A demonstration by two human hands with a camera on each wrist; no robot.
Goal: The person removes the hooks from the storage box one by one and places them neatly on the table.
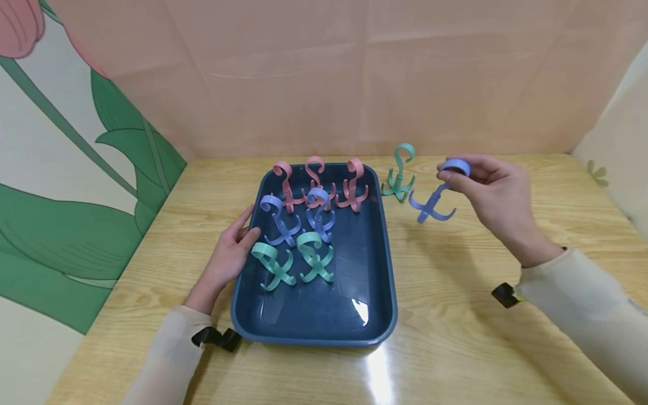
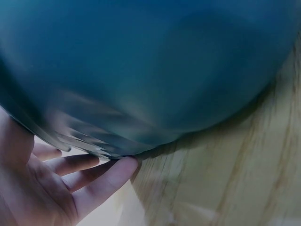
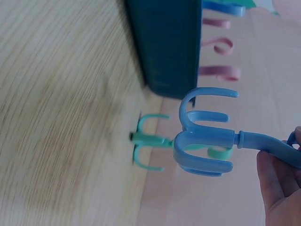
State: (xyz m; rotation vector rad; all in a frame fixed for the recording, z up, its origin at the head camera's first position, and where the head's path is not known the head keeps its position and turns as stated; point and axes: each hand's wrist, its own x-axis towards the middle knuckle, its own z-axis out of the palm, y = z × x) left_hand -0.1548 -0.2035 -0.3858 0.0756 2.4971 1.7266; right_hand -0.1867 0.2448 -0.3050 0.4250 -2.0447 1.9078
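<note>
My right hand (image 1: 498, 194) pinches a periwinkle-blue multi-prong hook (image 1: 430, 208) by its curled top, holding it above the table right of the tray. Its prongs point away from my hand in the right wrist view. At the left side of the dark blue tray (image 1: 354, 332), my left hand (image 1: 230, 250) holds the edge, thumb over the rim and fingers along the outer wall. Pink hooks (image 1: 354, 191) stand along the tray's far end. Two blue hooks (image 1: 280, 225) come nearer, then two green hooks (image 1: 316, 261), all toward the left.
A single green hook (image 1: 399, 180) stands on the wooden table (image 1: 445, 315) just past the tray's far right corner. Behind the table hangs a pinkish sheet (image 1: 354, 79). A wall with painted leaves (image 1: 61, 236) borders the left side.
</note>
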